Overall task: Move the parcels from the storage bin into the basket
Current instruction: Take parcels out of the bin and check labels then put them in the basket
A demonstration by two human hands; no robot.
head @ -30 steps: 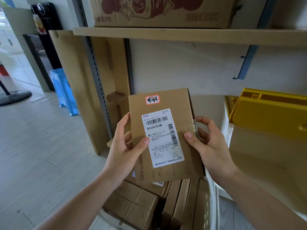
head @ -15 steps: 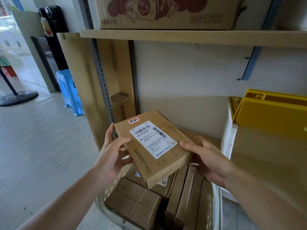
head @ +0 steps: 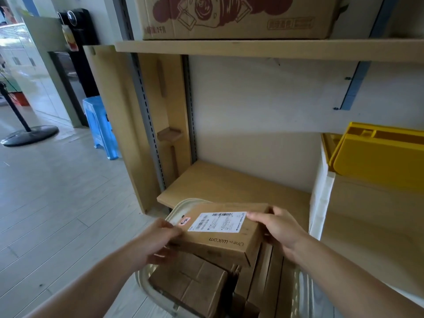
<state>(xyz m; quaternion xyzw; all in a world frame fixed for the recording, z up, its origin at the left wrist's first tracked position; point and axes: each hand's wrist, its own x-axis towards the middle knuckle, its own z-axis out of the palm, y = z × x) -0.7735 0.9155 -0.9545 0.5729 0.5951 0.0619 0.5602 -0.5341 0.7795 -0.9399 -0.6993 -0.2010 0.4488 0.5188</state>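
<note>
A flat brown cardboard parcel (head: 220,232) with a white shipping label and a small red sticker lies level over a cream plastic basket (head: 179,207). My left hand (head: 156,244) grips its left end and my right hand (head: 277,228) grips its right end. Several other brown parcels (head: 190,288) fill the basket beneath it, some flat and some standing on edge. A white fabric storage bin (head: 321,203) stands on the shelf to the right; its inside is hidden.
A wooden shelf board (head: 229,184) runs behind the basket. Yellow plastic lids (head: 378,154) lean at the right. A large printed carton (head: 229,17) sits on the upper shelf. A blue stool (head: 101,127) and a black stand base (head: 29,134) are on the floor at left.
The parcel went from upright at chest height, label facing me, to lying flat and much lower, just over the parcels in the basket. Both hands came down with it.
</note>
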